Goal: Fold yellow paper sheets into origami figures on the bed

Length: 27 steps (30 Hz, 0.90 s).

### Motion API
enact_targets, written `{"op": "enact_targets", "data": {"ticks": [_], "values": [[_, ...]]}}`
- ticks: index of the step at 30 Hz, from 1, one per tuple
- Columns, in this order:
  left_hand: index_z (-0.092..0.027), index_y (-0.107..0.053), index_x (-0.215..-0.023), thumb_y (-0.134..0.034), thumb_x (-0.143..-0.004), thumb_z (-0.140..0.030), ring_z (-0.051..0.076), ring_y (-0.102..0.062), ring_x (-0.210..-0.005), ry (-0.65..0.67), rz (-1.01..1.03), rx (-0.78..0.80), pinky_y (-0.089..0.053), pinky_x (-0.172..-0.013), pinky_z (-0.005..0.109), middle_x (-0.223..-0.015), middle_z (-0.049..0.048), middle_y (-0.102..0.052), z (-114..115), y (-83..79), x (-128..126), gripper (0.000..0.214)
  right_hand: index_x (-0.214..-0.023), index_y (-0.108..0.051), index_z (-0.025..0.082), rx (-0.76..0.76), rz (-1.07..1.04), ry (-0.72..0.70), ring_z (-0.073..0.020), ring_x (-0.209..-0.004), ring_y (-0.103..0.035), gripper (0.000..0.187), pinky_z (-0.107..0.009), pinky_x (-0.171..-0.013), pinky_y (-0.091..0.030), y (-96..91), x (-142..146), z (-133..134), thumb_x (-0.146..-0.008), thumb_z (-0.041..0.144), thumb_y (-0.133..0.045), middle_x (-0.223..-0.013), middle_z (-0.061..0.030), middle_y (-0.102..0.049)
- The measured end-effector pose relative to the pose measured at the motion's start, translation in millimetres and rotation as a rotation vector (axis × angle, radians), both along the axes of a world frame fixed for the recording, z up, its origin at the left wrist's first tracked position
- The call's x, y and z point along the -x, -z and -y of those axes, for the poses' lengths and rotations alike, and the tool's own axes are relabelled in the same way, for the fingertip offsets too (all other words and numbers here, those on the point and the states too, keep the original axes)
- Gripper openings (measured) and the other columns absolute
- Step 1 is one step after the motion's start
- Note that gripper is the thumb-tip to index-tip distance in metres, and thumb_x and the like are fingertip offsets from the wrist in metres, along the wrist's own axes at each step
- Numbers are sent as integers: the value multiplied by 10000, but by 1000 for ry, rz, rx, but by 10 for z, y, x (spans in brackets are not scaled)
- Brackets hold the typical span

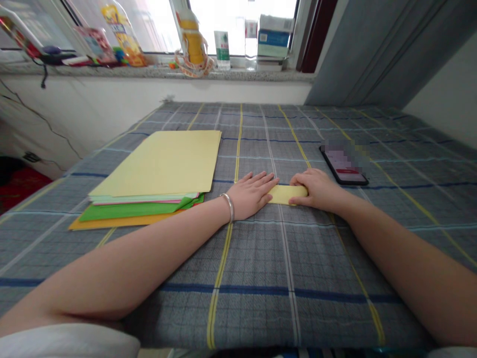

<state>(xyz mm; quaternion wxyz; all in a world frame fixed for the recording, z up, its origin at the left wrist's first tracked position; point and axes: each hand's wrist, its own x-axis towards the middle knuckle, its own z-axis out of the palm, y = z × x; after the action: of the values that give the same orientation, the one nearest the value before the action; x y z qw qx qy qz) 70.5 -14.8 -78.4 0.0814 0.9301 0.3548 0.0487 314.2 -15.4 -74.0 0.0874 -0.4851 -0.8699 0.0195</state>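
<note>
A folded strip of yellow paper (286, 194) lies on the plaid cloth (257, 263) between my two hands. My left hand (250, 195) rests flat with its fingers slightly apart, its edge against the strip's left end. My right hand (316, 188) covers the strip's right end and presses it down. A silver bangle (227, 207) circles my left wrist. To the left stands a stack of coloured paper sheets (160, 164), pale yellow on top, with green (126, 211) and orange (112, 222) sheets showing beneath.
A smartphone (345, 166) lies face up just beyond my right hand, its screen partly blurred. The cloth-covered surface ends at a white wall and a stone windowsill (160, 72) holding bottles, packets and a box. A grey curtain (372, 49) hangs at the right.
</note>
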Motion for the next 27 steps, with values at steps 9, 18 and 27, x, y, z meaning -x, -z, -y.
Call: {"op": "enact_targets", "data": {"ticks": [9,18,27], "values": [[-186,-274,-1490,-266,-1002,-353,238,-189,-1458,-3,-23,11,-136,-1173,472,-1569,77,-234,-3,-6,3,516,-943,-630,239,152,-46,37,-248,-864,-596,347,-373,-761,-421,-42,-61,-14,-739,516,-670,-899,-51,-682],[-222,-284,-1481,-395,-956,-375,263,-199,-1453,11,15,67,-112,-1169,515,-1567,89,-240,-76,-18,21,557,-863,-647,254,40,122,97,-260,-767,-598,419,-360,-659,-385,-129,18,24,-646,608,-707,-773,-43,-677],[-218,-335,-1459,-536,-881,-313,310,-185,-1453,-43,-15,201,-138,-1136,607,-1560,128,-243,-153,-138,139,619,-911,-643,251,84,49,120,-261,-817,-599,383,-353,-645,-412,-91,-40,81,-694,562,-696,-823,-53,-682]]}}
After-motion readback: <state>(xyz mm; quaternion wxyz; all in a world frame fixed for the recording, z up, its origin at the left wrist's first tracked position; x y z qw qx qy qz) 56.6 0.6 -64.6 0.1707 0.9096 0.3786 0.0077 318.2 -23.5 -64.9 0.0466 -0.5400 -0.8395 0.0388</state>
